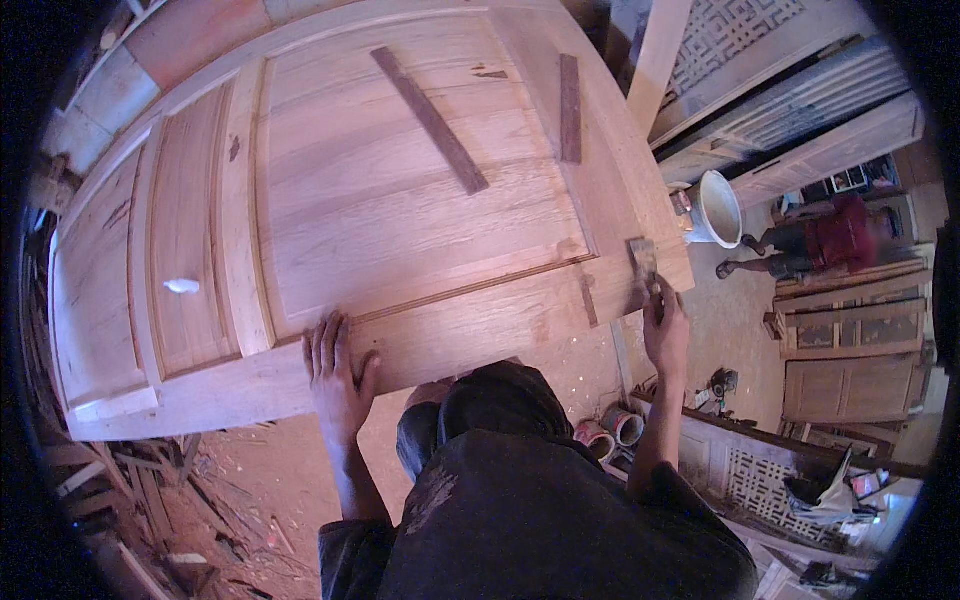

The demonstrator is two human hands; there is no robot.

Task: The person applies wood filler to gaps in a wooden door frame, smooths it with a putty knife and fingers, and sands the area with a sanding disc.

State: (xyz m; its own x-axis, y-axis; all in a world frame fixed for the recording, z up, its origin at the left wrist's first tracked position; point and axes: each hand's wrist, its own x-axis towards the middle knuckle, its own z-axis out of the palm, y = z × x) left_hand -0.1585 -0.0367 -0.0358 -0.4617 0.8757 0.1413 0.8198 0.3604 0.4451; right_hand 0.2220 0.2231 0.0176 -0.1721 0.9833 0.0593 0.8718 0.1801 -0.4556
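A large pale wooden panelled door (pixel 450 345) lies flat in front of me. My left hand (pixel 340 365) rests on its near edge, fingers spread over the frame and thumb apart, holding nothing. At the door's near right corner, my right hand (pixel 665 320) is closed round the handle of a flat, wide-ended scraper (pixel 641 255). The scraper's broad end lies over the wood, pointing away from me. Dark smears (pixel 587 300) mark the frame joint just left of it. Two dark wooden strips lie on the door: one slanted on the panel (pixel 430 120), one on the right frame (pixel 570 108).
A small white lump (pixel 181 286) lies on the door's left part. Beyond the right end stands a white bucket (pixel 717 210). Two tins (pixel 610 432) sit on the floor by my legs. A person in red (pixel 840 235) stands at right, near leaning doors (pixel 850 390). Wood scraps (pixel 150 490) litter the lower left.
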